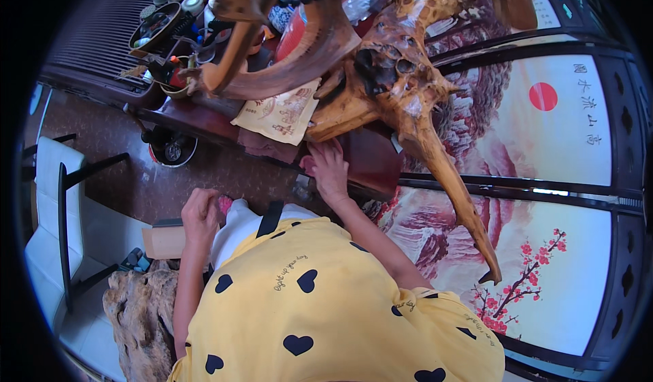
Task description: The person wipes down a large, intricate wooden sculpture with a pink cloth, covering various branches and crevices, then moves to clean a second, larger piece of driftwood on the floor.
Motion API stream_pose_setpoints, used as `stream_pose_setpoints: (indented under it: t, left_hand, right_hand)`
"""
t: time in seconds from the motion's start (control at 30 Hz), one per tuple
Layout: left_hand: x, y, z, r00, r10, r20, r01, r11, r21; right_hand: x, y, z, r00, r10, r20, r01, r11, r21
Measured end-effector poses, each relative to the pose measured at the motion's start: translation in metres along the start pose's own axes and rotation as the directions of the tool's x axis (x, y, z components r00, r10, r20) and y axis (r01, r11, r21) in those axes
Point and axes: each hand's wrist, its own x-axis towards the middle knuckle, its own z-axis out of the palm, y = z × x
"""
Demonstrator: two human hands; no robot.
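My right hand (pixel 331 176) presses on a pinkish-red cloth (pixel 309 165) against the front edge of the dark red wooden table (pixel 367 161). Some of the cloth shows beside the fingers; the rest is under the hand. Just beyond it, a cream printed packet (pixel 279 113) lies on a folded dull-purple cloth (pixel 267 146). Over my lap at the left, my left hand (pixel 201 212) is loosely curled, with nothing visible in it; its palm is hidden. A small pink patterned thing (pixel 224 204) shows next to it, its kind unclear.
Large polished root carving (pixel 401 62) rises over the table, one long branch (pixel 456 198) reaching down at the right. A painted folding screen (pixel 544 137) stands behind. Basket (pixel 160 28) and small items crowd the far left. A white chair (pixel 58 205) and rough wood stump (pixel 143 314) stand left.
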Motion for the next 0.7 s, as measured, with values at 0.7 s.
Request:
stream_pose_setpoints:
  t: [0.7]
  left_hand:
    - [-0.054,0.066,0.078,0.998,-0.042,-0.043,0.048,0.987,0.153]
  right_hand:
    - [0.075,0.068,0.022,0.989,-0.129,-0.074,0.146,0.937,0.316]
